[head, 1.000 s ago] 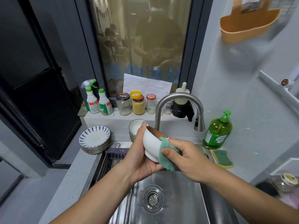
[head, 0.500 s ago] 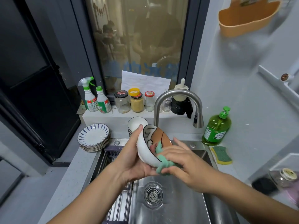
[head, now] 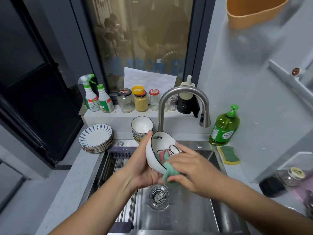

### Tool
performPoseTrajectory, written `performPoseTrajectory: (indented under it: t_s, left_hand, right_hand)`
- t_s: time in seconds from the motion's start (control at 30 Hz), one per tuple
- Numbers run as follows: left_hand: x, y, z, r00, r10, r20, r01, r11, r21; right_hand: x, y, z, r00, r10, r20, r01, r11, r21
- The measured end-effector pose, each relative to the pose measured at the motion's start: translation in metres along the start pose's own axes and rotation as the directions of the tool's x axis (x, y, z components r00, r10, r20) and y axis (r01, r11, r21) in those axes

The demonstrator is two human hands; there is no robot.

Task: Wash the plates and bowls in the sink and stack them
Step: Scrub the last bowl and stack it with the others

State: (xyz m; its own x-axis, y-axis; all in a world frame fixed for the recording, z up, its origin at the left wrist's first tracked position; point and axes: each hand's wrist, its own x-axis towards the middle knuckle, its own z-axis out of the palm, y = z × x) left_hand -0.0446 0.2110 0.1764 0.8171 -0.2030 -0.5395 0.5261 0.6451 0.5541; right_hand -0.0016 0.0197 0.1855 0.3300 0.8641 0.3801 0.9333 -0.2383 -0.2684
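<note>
Over the steel sink [head: 186, 216] my left hand [head: 144, 168] grips a white bowl [head: 156, 146] with a black rim and a cartoon print inside, tilted so its opening faces me. My right hand [head: 191, 168] pinches a green cloth [head: 169, 172] and presses it into the bowl's inside and over its lower rim. Behind the sink stands a stack of white bowls [head: 142, 127]. To its left is a stack of blue-striped plates [head: 96, 137].
The curved faucet [head: 183, 106] arches just behind the bowl. A green soap bottle [head: 224, 128] and a yellow-green sponge [head: 229, 155] sit right of the sink. Jars and spray bottles [head: 96, 97] line the ledge. A roll-up drying rack [head: 118, 167] covers the sink's left side.
The bowl has turned from outside-facing to opening-facing me. My right hand moved the cloth from the bowl's outer wall to its inside.
</note>
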Motion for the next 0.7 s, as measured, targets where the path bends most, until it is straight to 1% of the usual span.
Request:
performPoseTrajectory:
  t_s: [0.03,0.07,0.1,0.17,0.2,0.23,0.27,0.3,0.33,0.4,0.43,0.47,0.5,0.53,0.57,0.63,0.7]
  left_hand:
    - [0.001,0.0,-0.005,0.998,-0.051,0.03,0.049,0.997,0.055]
    - [0.0,0.0,-0.007,0.995,-0.076,0.072,0.069,0.993,0.1]
    - [0.001,-0.003,-0.009,0.991,-0.065,0.121,0.048,0.99,0.133]
    - [-0.001,-0.013,-0.006,0.975,0.044,0.219,-0.075,0.988,0.136]
    - [0.002,-0.019,-0.005,0.969,0.118,0.216,-0.152,0.977,0.151]
    - [0.004,-0.024,-0.005,0.962,0.203,0.184,-0.236,0.955,0.178]
    - [0.004,-0.027,-0.001,0.953,0.272,0.137,-0.296,0.931,0.212]
    - [0.004,-0.029,0.0,0.946,0.307,0.105,-0.324,0.915,0.24]
    - [0.004,-0.028,0.003,0.947,0.309,0.087,-0.321,0.908,0.268]
    - [-0.002,-0.022,0.006,0.96,0.263,0.099,-0.281,0.921,0.27]
    - [-0.007,-0.018,0.009,0.966,0.236,0.102,-0.253,0.942,0.219]
    - [-0.009,-0.015,0.008,0.974,0.209,0.087,-0.22,0.963,0.153]
    - [-0.008,-0.013,0.003,0.982,0.184,0.045,-0.188,0.973,0.132]
    - [-0.007,-0.012,-0.002,0.989,0.143,0.03,-0.146,0.978,0.146]
    - [-0.007,-0.011,-0.007,0.996,0.078,0.045,-0.084,0.984,0.156]
    - [-0.006,-0.01,-0.019,0.99,-0.038,0.138,0.017,0.988,0.151]
    - [-0.009,-0.012,-0.024,0.969,-0.071,0.238,0.029,0.984,0.175]
  right_hand:
    - [-0.003,0.005,0.0,1.0,0.003,0.031,-0.003,1.0,0.004]
    - [-0.005,0.009,0.0,0.998,0.026,0.053,-0.027,0.999,0.034]
    - [-0.007,0.011,0.001,0.996,0.066,0.062,-0.071,0.993,0.093]
    - [-0.009,0.009,0.001,0.98,0.196,0.034,-0.197,0.937,0.289]
    - [-0.009,0.007,0.0,0.966,0.259,0.024,-0.249,0.891,0.38]
    - [-0.008,0.005,-0.001,0.955,0.295,0.017,-0.272,0.857,0.438]
    - [-0.006,0.002,-0.002,0.952,0.306,0.004,-0.274,0.845,0.459]
    - [-0.005,-0.001,-0.002,0.953,0.303,-0.007,-0.266,0.85,0.455]
    - [-0.002,-0.003,-0.003,0.956,0.294,-0.01,-0.26,0.86,0.439]
    - [0.0,-0.004,-0.005,0.967,0.254,0.023,-0.243,0.893,0.378]
    - [0.0,-0.004,-0.006,0.974,0.22,0.043,-0.222,0.92,0.323]
    - [-0.001,-0.002,-0.006,0.98,0.186,0.067,-0.197,0.945,0.261]
    - [-0.002,0.001,-0.007,0.982,0.165,0.093,-0.181,0.961,0.211]
    - [-0.005,0.004,-0.008,0.981,0.156,0.119,-0.175,0.97,0.171]
    - [-0.007,0.007,-0.009,0.979,0.151,0.139,-0.17,0.976,0.135]
    - [-0.011,0.008,-0.009,0.973,0.136,0.186,-0.16,0.98,0.118]
    - [-0.011,0.003,-0.009,0.969,0.114,0.219,-0.16,0.966,0.203]
